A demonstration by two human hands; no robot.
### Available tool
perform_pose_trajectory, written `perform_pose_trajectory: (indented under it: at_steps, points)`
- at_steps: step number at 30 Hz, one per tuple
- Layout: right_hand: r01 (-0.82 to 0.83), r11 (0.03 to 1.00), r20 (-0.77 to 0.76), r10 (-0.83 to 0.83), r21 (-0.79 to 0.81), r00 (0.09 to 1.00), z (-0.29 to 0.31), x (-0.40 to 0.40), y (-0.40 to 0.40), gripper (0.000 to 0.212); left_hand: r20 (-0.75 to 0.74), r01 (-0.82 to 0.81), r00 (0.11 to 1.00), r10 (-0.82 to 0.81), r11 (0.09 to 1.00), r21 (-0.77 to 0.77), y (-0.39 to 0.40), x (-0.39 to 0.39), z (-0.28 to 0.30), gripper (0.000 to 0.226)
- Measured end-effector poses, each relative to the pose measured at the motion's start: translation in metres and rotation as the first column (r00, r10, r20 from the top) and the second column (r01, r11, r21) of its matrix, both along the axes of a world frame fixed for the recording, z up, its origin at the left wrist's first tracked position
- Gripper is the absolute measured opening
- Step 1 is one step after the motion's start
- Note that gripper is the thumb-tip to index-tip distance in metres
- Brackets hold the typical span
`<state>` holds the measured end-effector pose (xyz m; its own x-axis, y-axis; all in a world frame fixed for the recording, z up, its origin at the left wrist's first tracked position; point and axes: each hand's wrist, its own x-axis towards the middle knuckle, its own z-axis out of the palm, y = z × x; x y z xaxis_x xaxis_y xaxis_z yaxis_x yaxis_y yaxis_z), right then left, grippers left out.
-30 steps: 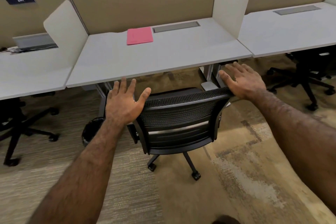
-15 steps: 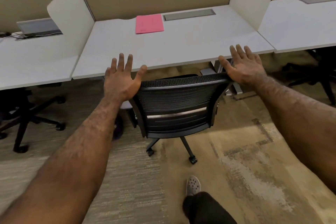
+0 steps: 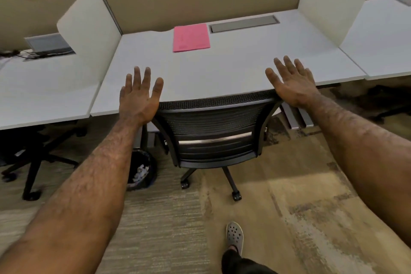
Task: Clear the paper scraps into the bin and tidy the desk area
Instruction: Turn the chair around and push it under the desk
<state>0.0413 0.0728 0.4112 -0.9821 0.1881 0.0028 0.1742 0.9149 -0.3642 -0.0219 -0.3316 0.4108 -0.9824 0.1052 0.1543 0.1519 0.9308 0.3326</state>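
A: Chair is what's being handled now. Black mesh back on castors, seat tucked under the desk, top rail right at the front edge.

B: Hands?

A: Left hand at the left corner of the rail, right hand at the right corner. Fingers spread and flat on both, palms pushing, nothing clamped.

B: How will it handle?

A: Light, I'd guess, and it rolls. The frame is stiff but the mesh gives, so push on the rail corners, not the middle. Carpet may drag on the castors, so it could veer if one side pushes harder.

B: Paper scraps?

A: White crumpled paper sits in the round black bin, on the floor left of the chair, under the desk edge. No scraps visible on the desktop.

B: Anything left up there?

A: Pink folder lies flat near the back, just beside the grey cable hatch. Looks thin and light and easy to slide.

B: Room?

A: A row of white desks with dividers and a tan partition behind. Another black chair base stands to the left. One grey clog shows at the bottom.
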Motion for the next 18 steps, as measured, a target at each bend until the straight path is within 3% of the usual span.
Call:
perform_pose_trajectory:
  at_steps: [4, 8, 14, 18]
  points:
    - [-0.009, 1.000, 0.024, 0.010, -0.013, 1.000, -0.002, -0.045, 0.001, 0.097, 0.006, -0.009, 1.000, 0.009, 0.999, -0.038, -0.002, -0.040, -0.002, 0.092]
    - [-0.015, 1.000, 0.042, 0.015, -0.008, 0.999, -0.004, -0.087, 0.000, 0.097, 0.037, 0.080, 0.996, -0.075, 0.982, -0.170, -0.009, -0.090, -0.003, 0.104]
    - [-0.020, 1.000, 0.041, 0.019, 0.020, 0.999, -0.008, -0.131, -0.004, 0.099, 0.024, 0.137, 0.991, -0.135, 0.970, -0.200, -0.012, -0.137, -0.007, 0.107]
    - [-0.014, 1.000, 0.017, 0.014, 0.023, 1.000, -0.008, -0.156, -0.006, 0.098, 0.070, 0.083, 0.995, -0.073, 0.985, -0.152, -0.015, -0.161, -0.010, 0.104]
